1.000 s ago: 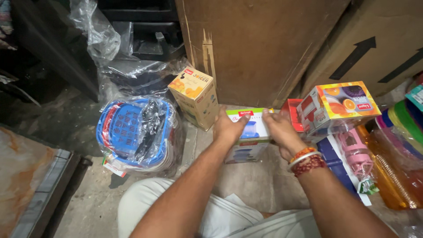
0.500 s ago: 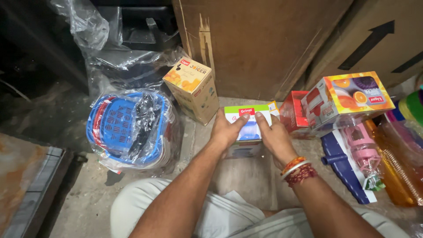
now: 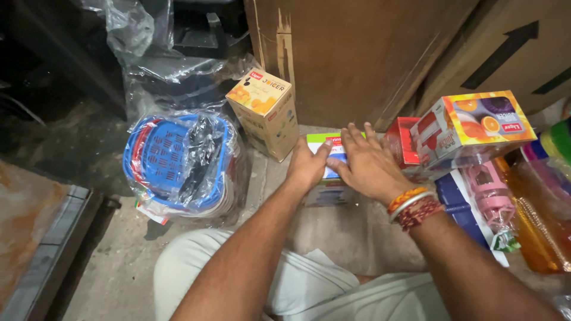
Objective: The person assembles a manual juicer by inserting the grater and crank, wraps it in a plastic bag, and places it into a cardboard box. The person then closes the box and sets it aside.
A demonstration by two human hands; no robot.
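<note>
Both your left hand (image 3: 307, 168) and right hand (image 3: 370, 166) press flat, seemingly ungripped, on the small box (image 3: 330, 156), so it could slide into the juicer box (image 3: 266, 113).

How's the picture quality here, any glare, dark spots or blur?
Head view: sharp overall; glare on the plastic wrap over the blue baskets; upper left corner falls into deep shadow; both hands, left hand and right hand, evenly lit on the small box.
</note>
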